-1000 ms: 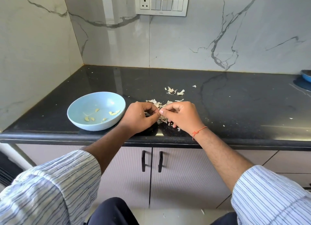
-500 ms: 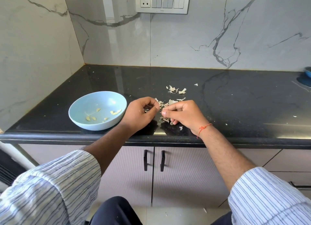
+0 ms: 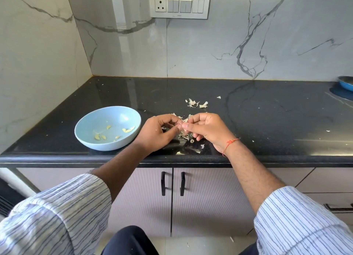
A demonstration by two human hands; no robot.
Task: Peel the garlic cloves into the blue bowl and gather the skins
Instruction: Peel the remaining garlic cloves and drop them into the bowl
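Black stone counter (image 3: 248, 121), grey-veined marble walls, switch plate above, cabinet doors below. Since 1 s ago both hands have lifted a bit off the skin pile (image 3: 184, 137) and sit closer together. Left hand (image 3: 158, 132) & right hand (image 3: 205, 128) each pinch the same garlic clove (image 3: 181, 123), just right of the blue bowl (image 3: 91, 140), so peeling is prob. mid-clove. Several peeled cloves (image 3: 129, 129) lie in the bowl. More skins (image 3: 196, 103) are scattered beyond the bowl, to its right, ungathered.
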